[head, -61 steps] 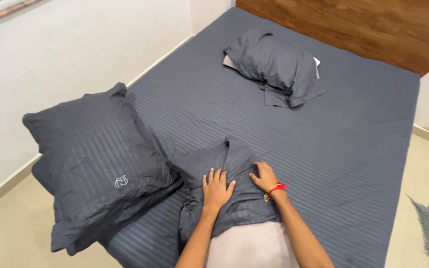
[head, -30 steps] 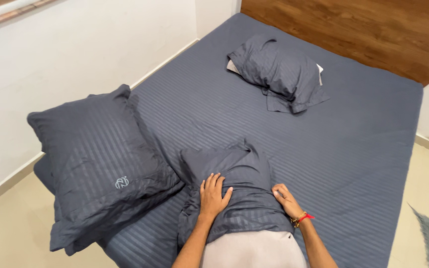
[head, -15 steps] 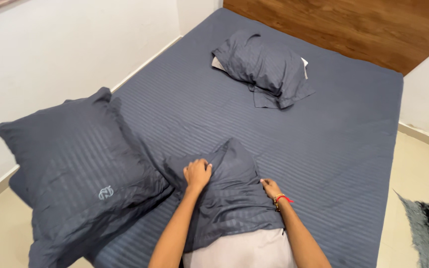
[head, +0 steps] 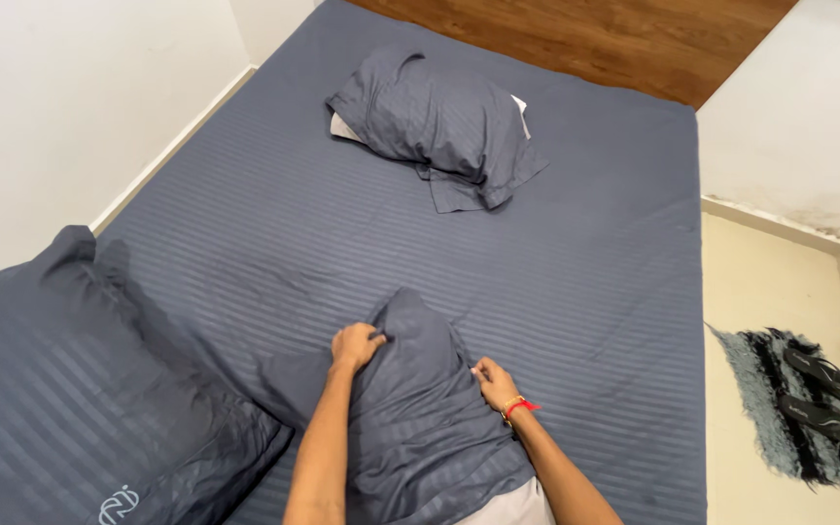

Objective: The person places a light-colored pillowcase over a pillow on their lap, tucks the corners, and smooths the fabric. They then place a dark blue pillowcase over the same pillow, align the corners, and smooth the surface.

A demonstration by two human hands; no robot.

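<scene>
A pale pillow point(head: 517, 508) lies at the near edge of the bed, mostly inside a dark grey striped pillowcase point(head: 420, 428). My left hand point(head: 354, 346) is clenched on the pillowcase fabric near its upper left. At the right side of the same pillowcase, my right hand point(head: 494, 383), with a red thread and beads at the wrist, pinches the fabric. Only a small strip of the bare pillow shows at the bottom of the view.
A dark grey striped sheet covers the bed point(head: 585, 272). A large cased pillow point(head: 60, 408) lies at the near left, another cased pillow point(head: 435, 117) at the far end. Wooden headboard point(head: 576, 39) behind. A shaggy mat point(head: 789, 408) with dark sandals point(head: 819, 389) lies on the floor at right.
The view has swung right and down, bringing the mat and sandals in. My left hand went from flat to clenched higher on the case. More of the pillow is now covered.
</scene>
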